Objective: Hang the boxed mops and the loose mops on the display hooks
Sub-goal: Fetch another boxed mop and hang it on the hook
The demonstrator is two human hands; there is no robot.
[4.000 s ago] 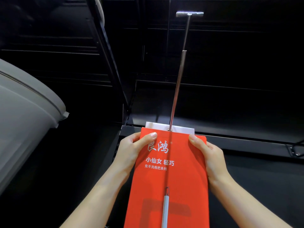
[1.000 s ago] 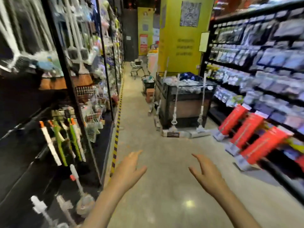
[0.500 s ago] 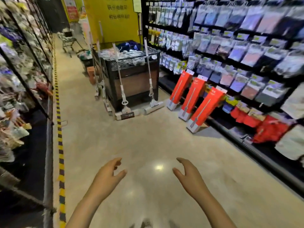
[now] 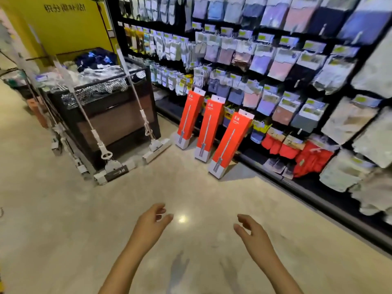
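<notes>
Loose white sponge mops point(image 4: 101, 143) lean on the black mesh-topped bin point(image 4: 110, 115) at the floor's left side. Three tall red mop boxes point(image 4: 209, 128) stand by the shelf's base edge, right of them. Left hand point(image 4: 151, 224) & right hand point(image 4: 253, 236) both relaxed, holding nothing. Best approach: grab the nearest box w/ both hands near its top. Bare floor point(image 4: 63, 219) between gives walking room.

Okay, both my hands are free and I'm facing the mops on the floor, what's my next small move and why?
Probably step forward and reach for the nearest red mop box. Both the left hand and the right hand are empty with fingers relaxed, and three red boxes lean against the shelf, standing on the floor. That box is closest to you; the loose mops by the bin sit farther left.
</notes>
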